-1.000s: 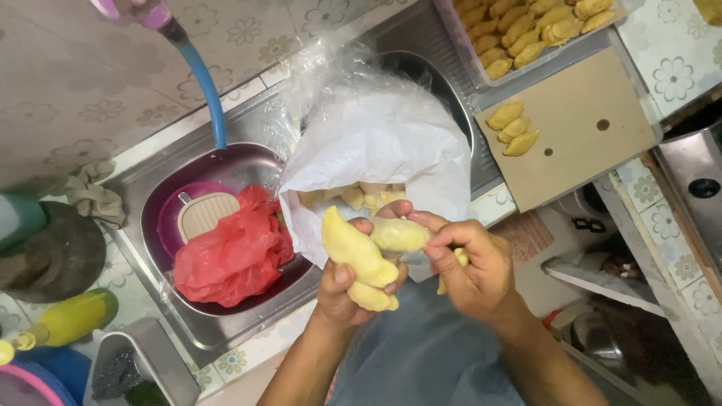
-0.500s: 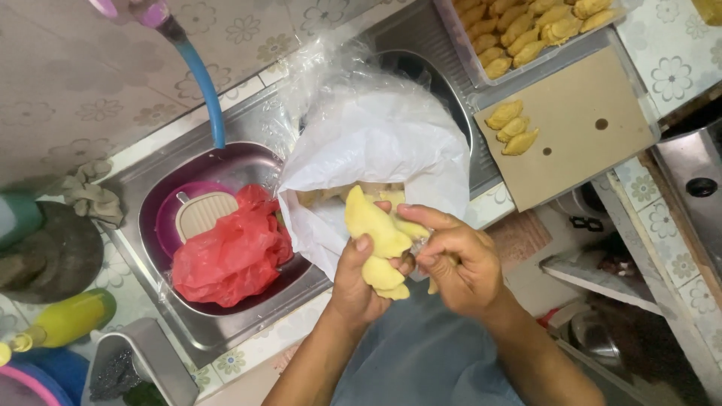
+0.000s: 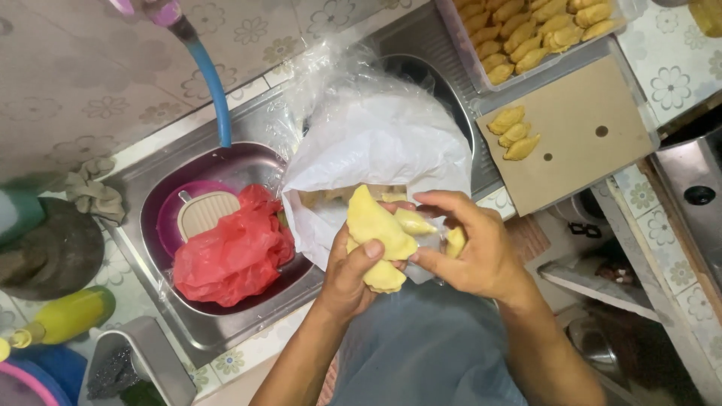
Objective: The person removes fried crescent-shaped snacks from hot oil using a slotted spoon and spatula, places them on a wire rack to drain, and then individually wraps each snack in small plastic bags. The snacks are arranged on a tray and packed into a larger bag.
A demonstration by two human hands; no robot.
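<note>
While your left hand (image 3: 353, 274) clenched two yellow pastries (image 3: 378, 225), your right hand's (image 3: 470, 244) fingers (image 3: 436, 201) pinched another pastry (image 3: 412, 222) beside them.

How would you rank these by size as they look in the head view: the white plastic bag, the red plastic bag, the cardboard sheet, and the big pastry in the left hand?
1. white plastic bag
2. cardboard sheet and red plastic bag: look alike, so unranked
3. big pastry in the left hand: smallest, though it is nearest the camera

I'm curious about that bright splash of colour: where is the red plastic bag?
In the head view, the red plastic bag lies crumpled in the metal basin, left of both hands, beside the pink dish.
</note>
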